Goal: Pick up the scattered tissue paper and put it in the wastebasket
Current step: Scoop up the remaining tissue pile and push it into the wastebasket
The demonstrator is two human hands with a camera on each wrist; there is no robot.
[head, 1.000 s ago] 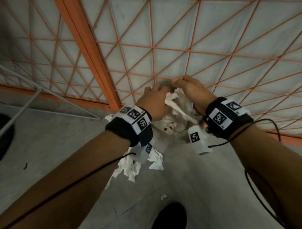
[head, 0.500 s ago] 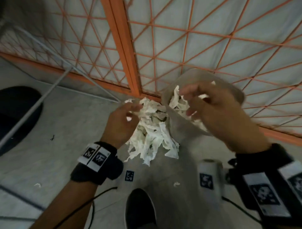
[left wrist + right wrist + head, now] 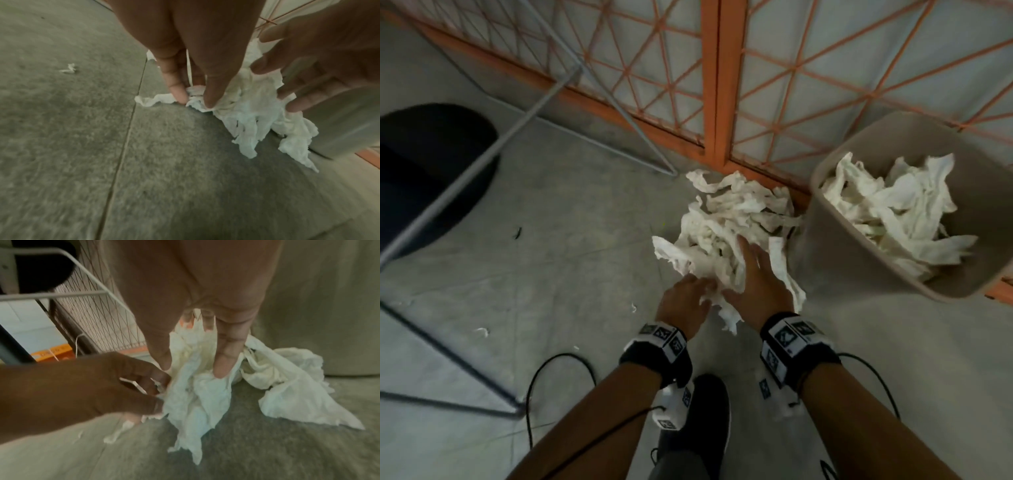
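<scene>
Down at 12 o'clock on the floor [image 3: 551, 274], right against the orange mesh fence [image 3: 714, 85], sits the tissue paper pile [image 3: 739, 212], and I've got both hands in it. Writing first: only the black-and-white square tags on my wristbands [image 3: 789, 339], no words on them. Right wrist view catches an orange box [image 3: 53, 352] at 9 o'clock with print on it, too blurred for me to read.

My left hand [image 3: 683, 301] has its thumb and fingers curled and pinching the near edge of the pile; the left wrist view shows two fingertips [image 3: 179, 95] pressing a strip onto the floor. My right hand [image 3: 756, 281] lies on top with fingers mostly straight, tips digging into the paper, and in the right wrist view the thumb and a finger [image 3: 224, 363] bracket a wad, so I'd call it grasping.

At 2 o'clock is the wastebasket [image 3: 835, 246], just beside the pile, already holding plenty of tissue.

Head view alone shows the black chair [image 3: 431, 178], my shoe [image 3: 709, 411] at 6 o'clock, and small scraps [image 3: 482, 331] at 8 o'clock. Left wrist view picks up one scrap [image 3: 68, 69] well apart from the pile.
</scene>
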